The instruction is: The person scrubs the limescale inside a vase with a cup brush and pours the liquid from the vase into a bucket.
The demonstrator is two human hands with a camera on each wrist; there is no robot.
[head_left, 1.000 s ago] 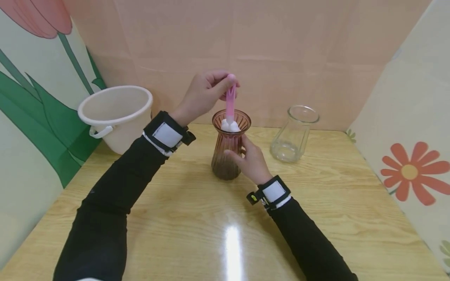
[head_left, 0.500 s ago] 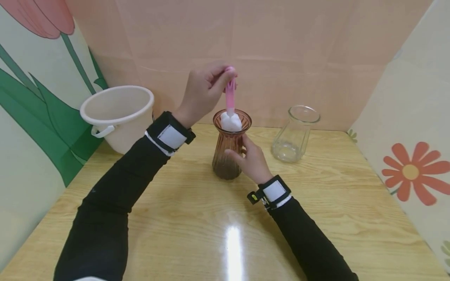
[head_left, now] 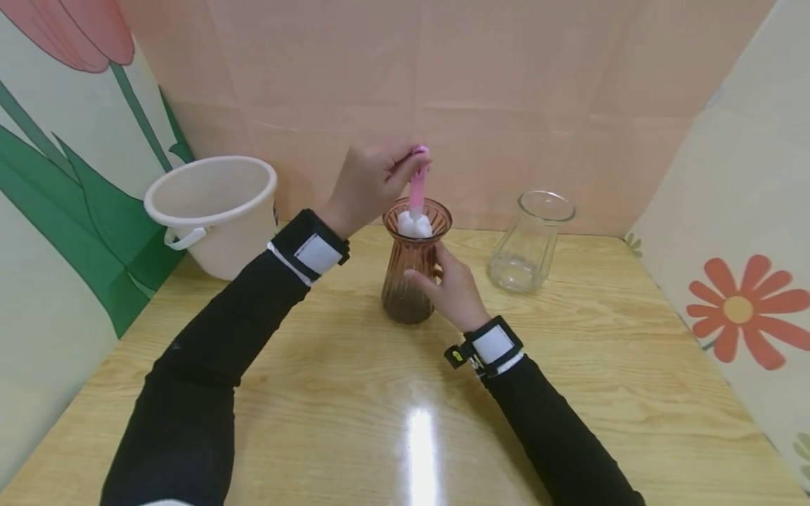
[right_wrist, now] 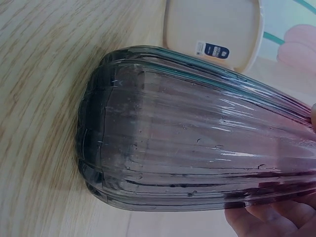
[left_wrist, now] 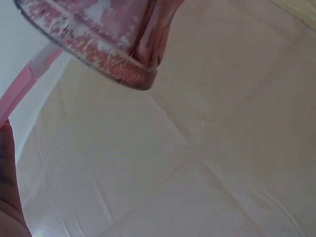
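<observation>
Now the left hand (head_left: pixel 370 179) is up above the brown vase (head_left: pixel 413 263), and its fingers and thumb pinch the top of a pink brush (head_left: pixel 417 188). That brush stands almost straight up, and its white fluffy end (head_left: pixel 414 225) sits in the mouth of the vase. From the left wrist view the pink handle (left_wrist: pixel 24 86) runs up to the frosty rim of the vase (left_wrist: pixel 98 47), and a bit of a finger shows at the edge. Down low, the right hand (head_left: pixel 452 288) wraps around the side of the vase, with the thumb on the front and the fingers curled behind it. From the right wrist view the ribbed glass (right_wrist: pixel 197 143) fills most of the picture, with fingertips (right_wrist: pixel 266 219) pressed on it at the bottom corner. The vase stands upright near the middle of the wooden table (head_left: pixel 354 393), toward the back wall. A white bucket (head_left: pixel 211 211) sits well off to the left, and a clear glass jar (head_left: pixel 530 242) stands near the vase on the right, not touching it.
</observation>
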